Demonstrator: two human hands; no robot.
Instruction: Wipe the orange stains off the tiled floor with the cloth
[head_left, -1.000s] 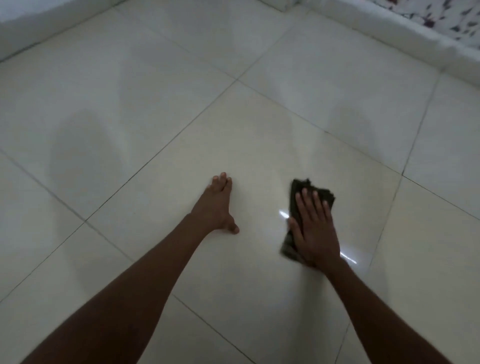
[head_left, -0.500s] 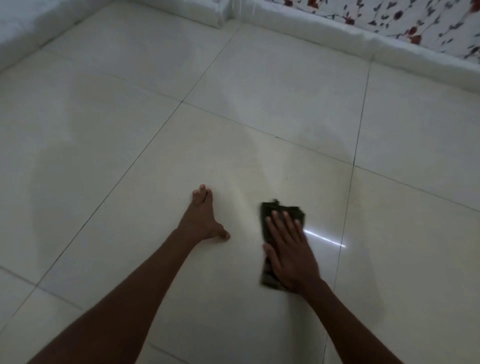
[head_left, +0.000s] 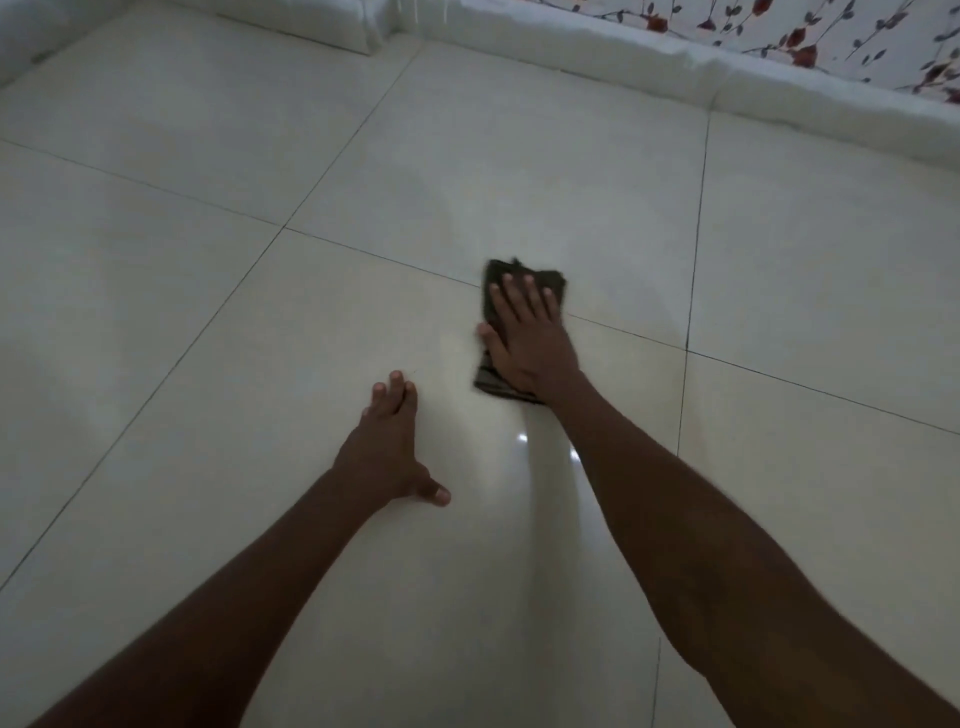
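A dark folded cloth (head_left: 519, 273) lies flat on the pale tiled floor (head_left: 260, 364), straddling a grout line. My right hand (head_left: 530, 343) presses on it with straight, spread fingers and covers most of it. My left hand (head_left: 387, 449) rests flat on the floor to the left and nearer to me, fingers straight and thumb out. A faint yellowish smear (head_left: 457, 343) shows on the tile just left of the cloth. No clear orange stain is visible in the dim light.
A white raised ledge (head_left: 649, 67) runs along the far side, with a floral patterned surface (head_left: 831, 36) behind it. Another white edge (head_left: 52, 36) borders the far left. A wet sheen (head_left: 545, 452) lies on the tile below the cloth.
My right hand has pushed the cloth forward, away from me, onto the grout line. My left hand stays planted on the floor. The camera view has shifted forward.
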